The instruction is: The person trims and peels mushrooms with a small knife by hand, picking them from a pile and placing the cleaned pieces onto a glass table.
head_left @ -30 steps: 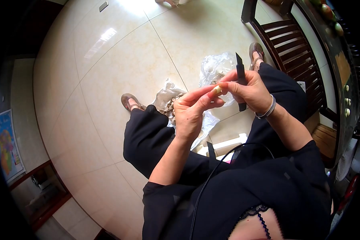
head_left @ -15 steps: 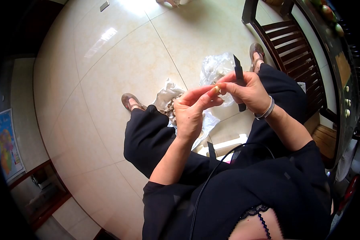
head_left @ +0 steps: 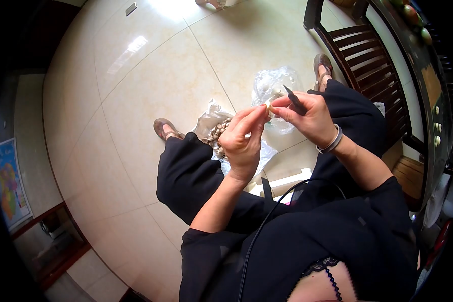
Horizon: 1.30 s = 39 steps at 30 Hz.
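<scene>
My left hand [head_left: 240, 146] pinches a small pale piece [head_left: 268, 106], perhaps a peeled clove, between thumb and fingertips. The fingertips of my right hand [head_left: 312, 121] meet it at the same piece. A black knife [head_left: 294, 99] is held in my right hand, its pointed end angled up and away from the piece. Below my left hand, a white plastic bag [head_left: 206, 121] lies open on the floor with many small brownish pieces [head_left: 217, 133] in it. Beyond my right hand rests a clear plastic bag [head_left: 274, 80] with pale bits inside.
A white tray-like box [head_left: 299, 176] lies between my legs, and a black cable [head_left: 282, 196] runs over my lap. To the right stand a dark slatted wooden chair [head_left: 355, 48] and a table [head_left: 430, 95] with a few pale items. A small grey object [head_left: 131, 9] lies on the tiled floor.
The knife has turned in my right hand from upright to slanted, showing less of its length. My left hand has rotated, with its fingers closer together around the pale piece.
</scene>
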Motion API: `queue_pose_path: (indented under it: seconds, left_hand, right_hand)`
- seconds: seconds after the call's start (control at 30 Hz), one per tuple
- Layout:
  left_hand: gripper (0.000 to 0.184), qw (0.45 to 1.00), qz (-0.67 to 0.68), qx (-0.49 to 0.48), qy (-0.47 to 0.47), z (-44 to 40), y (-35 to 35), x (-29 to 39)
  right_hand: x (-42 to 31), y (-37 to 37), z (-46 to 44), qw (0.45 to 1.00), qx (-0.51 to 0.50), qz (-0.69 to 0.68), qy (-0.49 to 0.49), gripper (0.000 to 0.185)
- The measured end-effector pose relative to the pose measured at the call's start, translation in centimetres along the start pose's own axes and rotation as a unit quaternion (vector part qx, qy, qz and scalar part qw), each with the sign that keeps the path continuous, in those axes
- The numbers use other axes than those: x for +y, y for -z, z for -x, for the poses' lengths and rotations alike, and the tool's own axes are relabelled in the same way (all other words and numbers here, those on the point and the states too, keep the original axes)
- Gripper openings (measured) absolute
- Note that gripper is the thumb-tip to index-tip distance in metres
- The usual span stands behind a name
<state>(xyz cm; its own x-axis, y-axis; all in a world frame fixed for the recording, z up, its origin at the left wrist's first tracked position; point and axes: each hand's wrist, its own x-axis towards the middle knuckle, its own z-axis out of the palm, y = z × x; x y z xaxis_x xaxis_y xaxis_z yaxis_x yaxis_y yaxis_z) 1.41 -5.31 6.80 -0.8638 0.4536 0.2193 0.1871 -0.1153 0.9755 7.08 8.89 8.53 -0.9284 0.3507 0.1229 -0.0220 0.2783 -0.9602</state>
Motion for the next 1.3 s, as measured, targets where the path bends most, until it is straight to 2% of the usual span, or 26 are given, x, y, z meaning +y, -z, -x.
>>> queue_pose_path:
  seconds: [0.07, 0.2, 0.27, 0.3, 0.37, 0.4, 0.47, 0.53, 0.6, 0.67, 0.7, 0.73, 0.77, 0.83, 0.87, 0.93, 1.0, 1.13, 1.2, 1.27, 1.3]
  left_hand:
    - [0.017, 0.997, -0.055, -0.01, -0.044, 0.0, 0.1, 0.0]
    - [0.017, 0.997, -0.063, -0.015, -0.045, -0.1, 0.0, 0.2]
    - [0.017, 1.0, 0.009, -0.016, 0.012, -0.1, 0.0, 0.2]
    - [0.017, 1.0, 0.009, -0.016, 0.012, -0.1, 0.0, 0.5]
    - [0.018, 0.974, 0.137, -0.018, 0.181, -0.3, 0.4, 1.1]
    - [0.018, 0.974, 0.137, -0.018, 0.182, -0.4, 0.6, 1.0]
    - [0.019, 0.921, 0.275, -0.02, 0.276, -0.7, 0.9, 0.7]
    - [0.021, 0.902, 0.323, -0.018, 0.285, -0.5, 1.1, 0.0]
    - [0.023, 0.84, 0.423, -0.009, 0.34, -0.3, 1.1, -0.6]
    - [0.023, 0.824, 0.444, -0.009, 0.351, -0.2, 1.1, -0.7]
    - [0.024, 0.808, 0.465, -0.01, 0.362, -0.1, 1.1, -0.8]
    - [0.024, 0.808, 0.465, -0.009, 0.362, -0.1, 1.1, -0.8]
    - [0.023, 0.805, 0.467, -0.009, 0.366, -0.1, 1.0, -0.8]
    - [0.023, 0.802, 0.469, -0.009, 0.37, -0.1, 1.1, -0.8]
    - [0.023, 0.802, 0.468, -0.01, 0.371, -0.1, 1.0, -0.8]
    - [0.023, 0.803, 0.467, -0.013, 0.371, 0.0, 1.0, -1.0]
    - [0.022, 0.805, 0.461, -0.032, 0.371, 0.1, 0.9, -1.3]
    - [0.021, 0.861, 0.345, -0.054, 0.37, 0.7, 1.1, -1.8]
    - [0.02, 0.886, 0.29, -0.058, 0.358, 0.4, 1.0, -1.3]
    - [0.013, 0.903, 0.26, -0.037, 0.34, 0.2, 0.9, -1.8]
    - [0.011, 0.909, 0.258, -0.032, 0.325, -0.1, 0.8, -2.3]
  right_hand:
    - [-0.1, 0.2, 0.0, 0.998, -0.007, 0.053, 0.022, 0.013]
    - [-0.7, 0.4, -0.1, 0.996, -0.014, 0.083, 0.018, 0.013]
    - [-0.7, 0.4, -0.1, 0.997, -0.015, 0.075, -0.006, 0.013]
    - [-0.8, 0.5, -0.1, 0.997, -0.015, 0.075, -0.006, 0.013]
    - [-1.0, 0.6, -0.2, 0.997, -0.009, 0.066, -0.028, 0.013]
    - [-1.0, 0.6, -0.1, 0.997, -0.009, 0.066, -0.029, 0.013]
    - [-0.9, 0.7, -0.1, 0.997, 0.002, 0.016, -0.07, 0.014]
    - [-0.7, 0.9, -0.2, 0.997, 0.008, 0.004, -0.081, 0.014]
    - [-0.5, 1.1, -0.3, 0.994, 0.022, -0.021, -0.104, 0.015]
    - [-0.8, 1.5, -0.5, 0.992, -0.013, -0.008, -0.121, 0.017]
    - [-0.6, 1.5, -0.5, 0.994, -0.015, 0.049, -0.095, 0.018]
    - [-0.6, 1.4, -0.5, 0.992, -0.018, 0.106, -0.068, 0.02]
    - [-0.6, 1.4, -0.5, 0.992, -0.018, 0.106, -0.068, 0.02]
    - [-0.9, 1.4, -0.4, 0.995, -0.024, 0.021, -0.096, 0.022]
    - [-0.8, 1.2, -0.4, 0.995, -0.024, 0.021, -0.096, 0.022]
    - [0.0, 0.7, -0.3, 0.987, -0.031, -0.121, -0.097, 0.022]
    - [-0.1, -0.1, -0.1, 0.982, -0.039, -0.155, -0.098, 0.019]
    - [-0.3, 0.5, 0.1, 0.993, -0.094, 0.001, -0.075, 0.014]
    - [0.9, 0.4, 0.1, 0.998, -0.048, 0.045, 0.008, 0.013]
    - [1.1, 0.9, -0.5, 0.996, -0.006, -0.065, -0.067, 0.013]
    - [1.2, 1.7, -0.9, 0.993, 0.032, -0.094, -0.058, 0.014]
